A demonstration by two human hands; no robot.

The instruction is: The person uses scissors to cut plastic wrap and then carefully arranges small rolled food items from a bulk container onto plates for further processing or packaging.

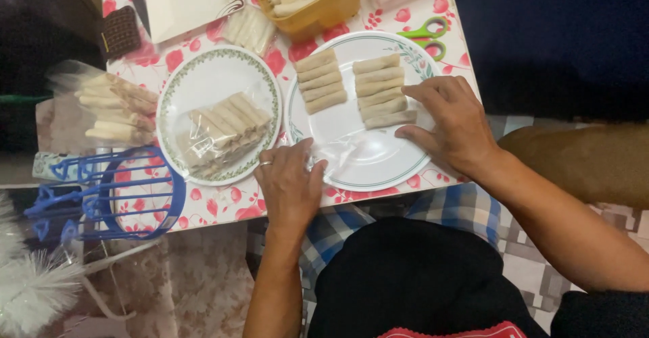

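My left hand [291, 179] pinches the near edge of a clear plastic bag [348, 150] that lies flat on the right plate [412, 169]. My right hand [454, 123] rests open over the bag's far right side, fingertips touching the nearest of the spring rolls [380, 91]; it grips nothing that I can see.

By my judgement the packing is partly done. One filled bag [223, 132] lies on the left plate [182, 74], and more filled bags [115, 111] lie stacked at the table's left edge. Two rows of loose rolls on the right plate are not yet bagged, and a yellow tub [334, 7] at the far side holds more.

The bag is so clear that I cannot tell whether its mouth is open. The tub and a white container beside it are cut off at the top, so I cannot tell how many rolls remain.
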